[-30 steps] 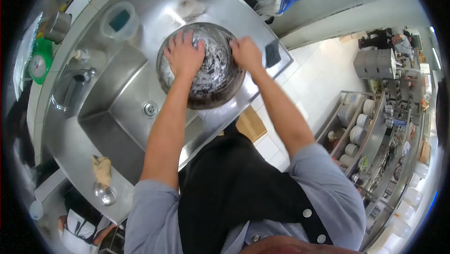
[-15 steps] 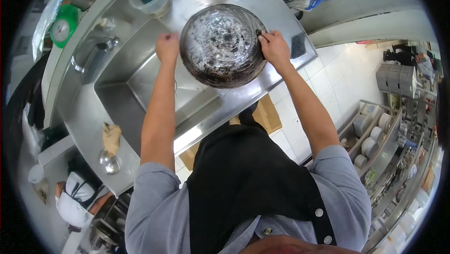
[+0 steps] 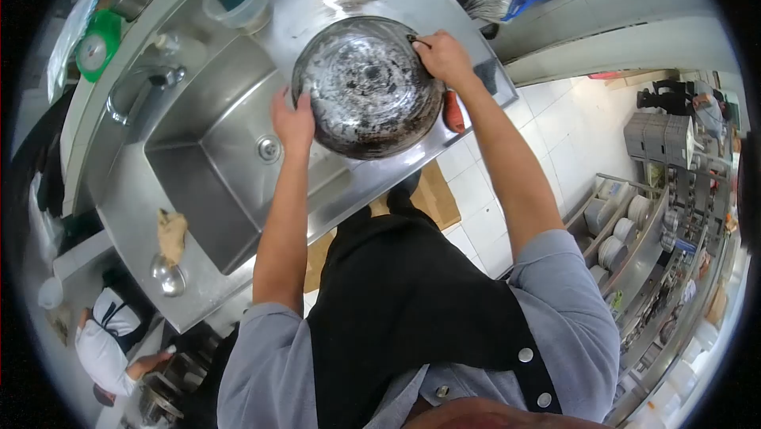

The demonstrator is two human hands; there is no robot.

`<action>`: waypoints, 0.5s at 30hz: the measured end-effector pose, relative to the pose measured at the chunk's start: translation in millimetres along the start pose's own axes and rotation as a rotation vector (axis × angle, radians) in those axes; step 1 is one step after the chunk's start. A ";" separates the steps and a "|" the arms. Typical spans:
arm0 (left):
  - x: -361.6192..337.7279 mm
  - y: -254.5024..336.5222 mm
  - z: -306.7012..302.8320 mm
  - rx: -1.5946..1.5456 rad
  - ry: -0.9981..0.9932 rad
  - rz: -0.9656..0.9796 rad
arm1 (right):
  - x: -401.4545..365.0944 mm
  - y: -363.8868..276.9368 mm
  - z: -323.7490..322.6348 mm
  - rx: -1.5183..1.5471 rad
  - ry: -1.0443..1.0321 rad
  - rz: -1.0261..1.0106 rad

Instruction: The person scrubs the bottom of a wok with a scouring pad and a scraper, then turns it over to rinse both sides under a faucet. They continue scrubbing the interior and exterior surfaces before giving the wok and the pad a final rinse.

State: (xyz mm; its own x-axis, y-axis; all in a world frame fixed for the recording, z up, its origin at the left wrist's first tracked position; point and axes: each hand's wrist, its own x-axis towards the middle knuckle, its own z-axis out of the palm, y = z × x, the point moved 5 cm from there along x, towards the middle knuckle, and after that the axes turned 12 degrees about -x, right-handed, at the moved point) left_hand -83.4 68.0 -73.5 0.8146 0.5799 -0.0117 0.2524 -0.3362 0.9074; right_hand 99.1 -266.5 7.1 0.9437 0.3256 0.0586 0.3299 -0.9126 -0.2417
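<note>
A large round pan (image 3: 369, 84) with a blackened, scuffed base facing up is held over the steel counter, partly above the right edge of the sink (image 3: 208, 183). My right hand (image 3: 444, 57) is closed on the pan's small handle at its upper right. At the pan's left rim is my left hand (image 3: 294, 118), its fingers apart and touching or very near the rim. Something red (image 3: 453, 112) pokes out beside the pan's right edge. A dark scouring pad (image 3: 485, 76) lies partly behind my right wrist.
A plastic tub (image 3: 235, 0) stands above the sink, near the faucet (image 3: 162, 76). A cloth (image 3: 171, 235) and a shiny metal item (image 3: 167, 277) lie on the left ledge. Another person (image 3: 107, 342) is at lower left. Crockery shelves (image 3: 634, 231) stand at right.
The pan has turned in my hands, and its handle now sits higher at the upper right. My left hand has moved down and opened at the rim. The red item and the drain have come into view.
</note>
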 end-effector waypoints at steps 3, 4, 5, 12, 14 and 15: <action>26.7 103.9 61.7 0.124 -0.153 0.446 | -30.9 -9.2 1.1 -0.014 0.066 0.096; 32.7 117.6 81.1 0.260 -0.197 0.421 | -50.5 -19.8 -3.0 -0.045 0.071 0.145; 37.4 129.7 100.2 0.395 -0.243 0.398 | -80.9 -37.8 -11.7 -0.024 0.055 0.172; 43.5 139.5 119.6 0.617 -0.399 0.289 | -68.7 -38.4 -14.4 -0.095 -0.017 0.246; 42.6 141.9 116.5 0.614 -0.403 0.277 | -69.9 -36.2 -10.0 -0.053 0.029 0.195; 43.2 143.9 117.3 0.604 -0.406 0.273 | -71.0 -34.5 -9.1 -0.042 0.055 0.170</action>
State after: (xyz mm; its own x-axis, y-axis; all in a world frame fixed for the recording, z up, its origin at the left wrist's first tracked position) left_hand 49.4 -42.4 7.2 0.9870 0.1402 -0.0791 0.1609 -0.8418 0.5152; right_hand 20.9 -260.4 20.0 0.9855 0.1528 0.0733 0.1651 -0.9631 -0.2123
